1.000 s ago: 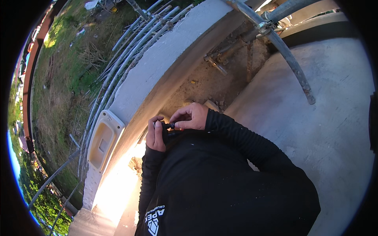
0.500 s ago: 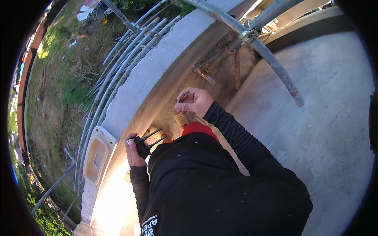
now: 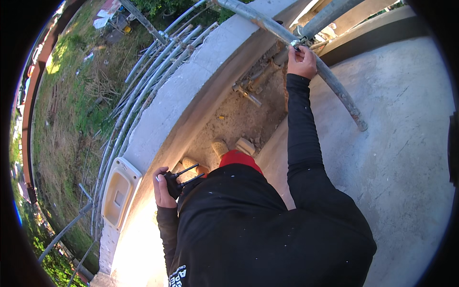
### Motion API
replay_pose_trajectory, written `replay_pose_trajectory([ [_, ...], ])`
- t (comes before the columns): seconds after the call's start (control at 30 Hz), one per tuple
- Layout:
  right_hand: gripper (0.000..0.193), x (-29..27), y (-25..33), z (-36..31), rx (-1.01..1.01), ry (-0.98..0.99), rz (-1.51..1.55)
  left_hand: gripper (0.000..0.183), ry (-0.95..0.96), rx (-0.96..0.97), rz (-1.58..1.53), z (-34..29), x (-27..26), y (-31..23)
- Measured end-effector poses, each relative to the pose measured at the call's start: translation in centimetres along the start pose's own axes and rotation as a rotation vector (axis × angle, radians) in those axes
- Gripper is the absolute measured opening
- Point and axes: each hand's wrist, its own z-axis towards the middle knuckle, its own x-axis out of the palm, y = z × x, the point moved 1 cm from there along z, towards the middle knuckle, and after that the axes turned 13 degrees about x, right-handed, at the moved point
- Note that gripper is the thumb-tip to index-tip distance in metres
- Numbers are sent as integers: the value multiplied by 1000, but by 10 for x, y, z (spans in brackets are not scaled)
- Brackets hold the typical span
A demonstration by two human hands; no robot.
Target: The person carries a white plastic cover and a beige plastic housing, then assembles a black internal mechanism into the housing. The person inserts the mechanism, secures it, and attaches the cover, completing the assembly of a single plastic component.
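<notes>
Since half a second ago, the right hand (image 3: 302, 63) has swung up from mid-frame to the metal coupler (image 3: 295, 44) at upper right; the left hand has barely shifted. Its fingers are bunched against the coupler, but I cannot tell whether they pinch anything. At lower left of centre, the left hand (image 3: 164, 191) is curled around one black device (image 3: 173, 185) with two thin rods pointing right.

Outdoors, a dusty floor (image 3: 229, 117) runs between a pale concrete ledge (image 3: 184, 86), left of centre, and a smooth grey concrete surface (image 3: 387, 124) filling the right. One cream basin (image 3: 120, 193) sits on the ledge at lower left. Two tan shoes (image 3: 220, 147) and one block (image 3: 245, 146) show near centre. Beyond the ledge, stacked pipes (image 3: 158, 79), overlapping too much to count, border grass (image 3: 71, 110) at upper left.
</notes>
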Motion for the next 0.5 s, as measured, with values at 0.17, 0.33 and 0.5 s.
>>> replay_pose_trajectory([
  [0.17,29,-2,1,6,-246,-126,-127,41,44,-7,44,-1,-1,5],
  [0.33,34,3,1,5,-86,-67,-93,45,90,22,83,0,-1,12],
  [0.5,41,2,6,-2,12,-45,88,49,67,-2,56,-1,1,10],
])
